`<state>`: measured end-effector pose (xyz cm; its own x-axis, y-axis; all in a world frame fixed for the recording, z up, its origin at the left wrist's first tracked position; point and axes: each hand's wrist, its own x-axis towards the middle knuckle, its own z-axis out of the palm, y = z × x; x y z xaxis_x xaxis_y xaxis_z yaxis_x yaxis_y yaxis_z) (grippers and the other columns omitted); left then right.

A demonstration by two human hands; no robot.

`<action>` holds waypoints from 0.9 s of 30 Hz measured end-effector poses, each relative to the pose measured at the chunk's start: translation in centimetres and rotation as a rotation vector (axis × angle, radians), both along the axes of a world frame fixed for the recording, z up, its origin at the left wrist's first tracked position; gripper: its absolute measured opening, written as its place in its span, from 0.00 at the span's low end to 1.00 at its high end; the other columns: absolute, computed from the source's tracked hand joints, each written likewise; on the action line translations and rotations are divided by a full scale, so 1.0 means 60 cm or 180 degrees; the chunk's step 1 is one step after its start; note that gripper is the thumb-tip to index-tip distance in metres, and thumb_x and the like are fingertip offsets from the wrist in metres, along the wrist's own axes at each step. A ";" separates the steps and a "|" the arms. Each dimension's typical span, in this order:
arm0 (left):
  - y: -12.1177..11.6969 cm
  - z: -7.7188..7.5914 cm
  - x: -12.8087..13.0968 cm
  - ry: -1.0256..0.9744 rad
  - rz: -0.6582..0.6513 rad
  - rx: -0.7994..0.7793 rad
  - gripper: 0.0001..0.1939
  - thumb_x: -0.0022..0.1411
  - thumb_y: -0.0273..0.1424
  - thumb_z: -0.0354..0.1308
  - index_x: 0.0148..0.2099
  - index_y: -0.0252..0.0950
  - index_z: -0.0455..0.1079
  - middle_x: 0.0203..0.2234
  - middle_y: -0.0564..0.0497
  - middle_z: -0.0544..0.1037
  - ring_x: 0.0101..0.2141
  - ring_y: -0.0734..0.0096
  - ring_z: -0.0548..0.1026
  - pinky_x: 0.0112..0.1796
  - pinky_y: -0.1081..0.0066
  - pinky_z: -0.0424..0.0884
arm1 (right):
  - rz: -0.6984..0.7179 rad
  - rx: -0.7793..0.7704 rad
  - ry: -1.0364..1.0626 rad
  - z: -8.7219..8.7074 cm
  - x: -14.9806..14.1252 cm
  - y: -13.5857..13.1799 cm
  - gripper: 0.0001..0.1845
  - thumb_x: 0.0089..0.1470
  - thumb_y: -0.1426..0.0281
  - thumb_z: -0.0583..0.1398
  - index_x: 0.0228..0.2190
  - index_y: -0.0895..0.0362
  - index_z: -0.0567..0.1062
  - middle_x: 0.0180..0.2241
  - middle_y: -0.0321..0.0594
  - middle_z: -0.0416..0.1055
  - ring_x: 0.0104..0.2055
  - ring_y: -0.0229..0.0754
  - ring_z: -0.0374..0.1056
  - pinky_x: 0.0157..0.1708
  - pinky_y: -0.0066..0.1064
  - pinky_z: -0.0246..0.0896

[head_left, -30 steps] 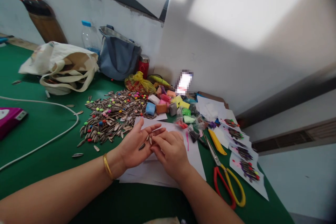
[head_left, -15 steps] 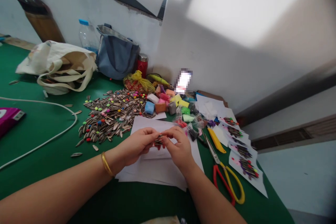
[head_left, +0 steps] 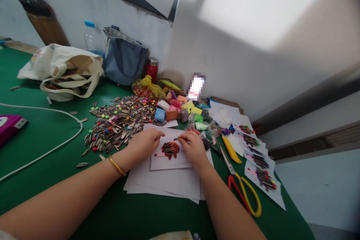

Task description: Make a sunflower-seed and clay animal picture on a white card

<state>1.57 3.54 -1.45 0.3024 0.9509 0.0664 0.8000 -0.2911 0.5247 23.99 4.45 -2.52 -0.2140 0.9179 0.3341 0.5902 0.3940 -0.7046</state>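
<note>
My right hand (head_left: 194,150) pinches a sunflower seed (head_left: 176,139) between thumb and forefinger, just above a small orange clay figure (head_left: 174,153). Several striped seeds stick out of the figure, and a pink patch lies at its left side. It rests on a white card (head_left: 157,164) on top of loose white sheets (head_left: 168,185). To the left of the figure is my left hand (head_left: 143,144), its thumb and fingertips drawn together; whether they hold something small I cannot make out. A gold bracelet circles that wrist.
Sunflower seeds mixed with coloured bits form a pile (head_left: 118,123) at left. Wrapped clay blocks (head_left: 171,115) sit behind the sheets. Scissors (head_left: 232,170), a yellow cutter (head_left: 231,150) and finished-looking seed cards (head_left: 264,182) lie at right. Bags (head_left: 125,58) and a bottle (head_left: 92,39) stand behind.
My hands were together over the figure and have moved apart, uncovering it. My right hand now shows a seed in its fingertips; my left hand has shifted up and left.
</note>
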 end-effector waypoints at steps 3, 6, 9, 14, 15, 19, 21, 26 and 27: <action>-0.005 -0.002 0.005 0.0391 -0.0184 0.0020 0.21 0.64 0.28 0.46 0.55 0.42 0.74 0.46 0.46 0.80 0.44 0.57 0.77 0.43 0.64 0.70 | 0.0116 0.0021 -0.0307 -0.008 -0.005 0.003 0.07 0.55 0.76 0.61 0.31 0.56 0.80 0.33 0.41 0.74 0.39 0.44 0.68 0.43 0.36 0.63; -0.010 -0.001 0.010 0.0504 -0.0284 0.0037 0.21 0.65 0.29 0.46 0.56 0.41 0.73 0.44 0.45 0.79 0.42 0.57 0.77 0.42 0.64 0.70 | 0.0140 0.0115 -0.0524 -0.011 -0.011 0.001 0.08 0.56 0.77 0.60 0.33 0.56 0.80 0.34 0.41 0.73 0.41 0.44 0.68 0.44 0.36 0.62; -0.010 -0.001 0.013 0.0507 -0.0341 0.0020 0.21 0.66 0.30 0.46 0.57 0.41 0.72 0.45 0.45 0.79 0.43 0.57 0.77 0.43 0.64 0.69 | 0.0169 0.0165 -0.0620 -0.011 -0.014 -0.001 0.08 0.57 0.76 0.60 0.33 0.55 0.80 0.34 0.41 0.73 0.41 0.44 0.67 0.45 0.35 0.62; -0.009 -0.003 0.015 0.0524 -0.0359 -0.0030 0.21 0.65 0.30 0.47 0.57 0.44 0.72 0.46 0.45 0.79 0.45 0.56 0.77 0.42 0.64 0.69 | 0.0213 0.0170 -0.0679 -0.011 -0.015 -0.004 0.08 0.57 0.76 0.60 0.33 0.56 0.80 0.33 0.41 0.72 0.41 0.44 0.67 0.44 0.35 0.62; -0.008 -0.003 0.015 0.0526 -0.0354 -0.0053 0.21 0.65 0.30 0.47 0.57 0.44 0.72 0.46 0.46 0.80 0.45 0.56 0.77 0.42 0.64 0.69 | 0.0219 0.0181 -0.0714 -0.010 -0.016 -0.004 0.08 0.57 0.76 0.60 0.33 0.56 0.80 0.33 0.41 0.72 0.41 0.44 0.67 0.44 0.35 0.61; -0.005 0.001 0.017 0.0499 -0.0338 -0.0198 0.21 0.65 0.31 0.48 0.56 0.47 0.72 0.48 0.48 0.80 0.47 0.57 0.77 0.44 0.65 0.69 | 0.0250 0.0305 -0.0934 -0.007 -0.019 -0.006 0.08 0.58 0.76 0.60 0.33 0.56 0.80 0.33 0.41 0.72 0.41 0.44 0.66 0.43 0.34 0.60; -0.003 0.005 0.019 0.0494 -0.0315 -0.0289 0.21 0.64 0.31 0.48 0.56 0.47 0.73 0.48 0.49 0.80 0.47 0.57 0.77 0.45 0.65 0.69 | 0.0272 0.0385 -0.1064 -0.006 -0.021 -0.007 0.09 0.58 0.76 0.60 0.33 0.56 0.80 0.33 0.41 0.72 0.40 0.44 0.66 0.42 0.33 0.59; -0.001 0.010 0.021 0.0529 -0.0356 -0.0389 0.20 0.63 0.30 0.49 0.54 0.48 0.74 0.47 0.49 0.81 0.46 0.56 0.78 0.43 0.64 0.69 | 0.0256 0.0548 -0.1314 -0.008 -0.023 -0.005 0.09 0.58 0.76 0.60 0.33 0.55 0.81 0.33 0.41 0.72 0.40 0.45 0.65 0.41 0.34 0.58; -0.001 0.010 0.021 0.0533 -0.0364 -0.0387 0.20 0.63 0.30 0.49 0.53 0.48 0.74 0.46 0.48 0.81 0.46 0.56 0.78 0.43 0.64 0.69 | 0.0259 0.0564 -0.1346 -0.009 -0.024 -0.005 0.09 0.58 0.76 0.60 0.33 0.55 0.81 0.33 0.41 0.73 0.40 0.45 0.65 0.41 0.34 0.58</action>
